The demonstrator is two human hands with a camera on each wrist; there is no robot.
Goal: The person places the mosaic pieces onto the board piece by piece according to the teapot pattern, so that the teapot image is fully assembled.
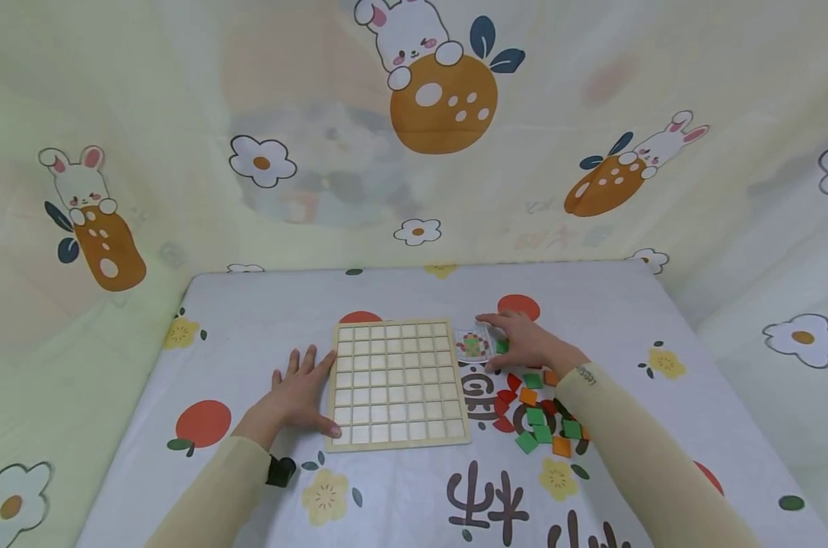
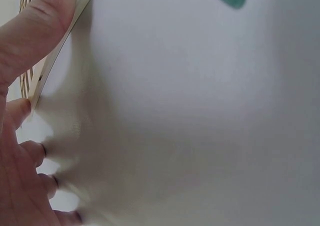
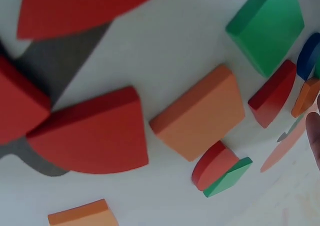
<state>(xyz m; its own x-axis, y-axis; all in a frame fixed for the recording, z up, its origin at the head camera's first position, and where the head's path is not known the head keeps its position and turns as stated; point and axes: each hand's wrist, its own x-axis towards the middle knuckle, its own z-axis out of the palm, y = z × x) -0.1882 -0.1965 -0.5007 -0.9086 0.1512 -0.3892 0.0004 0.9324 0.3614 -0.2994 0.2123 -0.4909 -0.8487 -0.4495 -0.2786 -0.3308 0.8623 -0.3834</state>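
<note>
Far left: hanging cloth (image 1: 17, 320), pale, printed with rabbits and flowers. Your left sleeve (image 1: 211, 498), beige, comes in from the bottom edge, a small black object (image 1: 280, 470) beside the cuff.

Your left hand (image 1: 297, 396): fingers spread, fairly straight, grasping nothing. Index fingertip meets the left edge of the wooden grid board (image 1: 398, 387); your thumb lies on that edge near the lower left corner. The left wrist view agrees: thumb on the rim, 3 other fingertips down on the counter (image 1: 263, 304), which wears a printed cloth.

Board lies flat, left of centre on the counter, its pale cells bare. Just beside its right edge, near the top, a picture card (image 1: 472, 346) with a red, green and orange design.

Your right hand (image 1: 526, 341) sits right of the card, thumb and fingers parted about the card's right end; you may be touching it, cannot tell. 1 green tile (image 1: 501, 346) shows between thumb and fingers.

Below that hand, scattered loose: red rounded pieces (image 1: 507, 396), orange squares (image 1: 528, 396), green squares (image 1: 536, 416). Right wrist view adds a blue rounded piece (image 3: 307, 56). Your right sleeve (image 1: 647, 449) covers part of the scatter.
</note>
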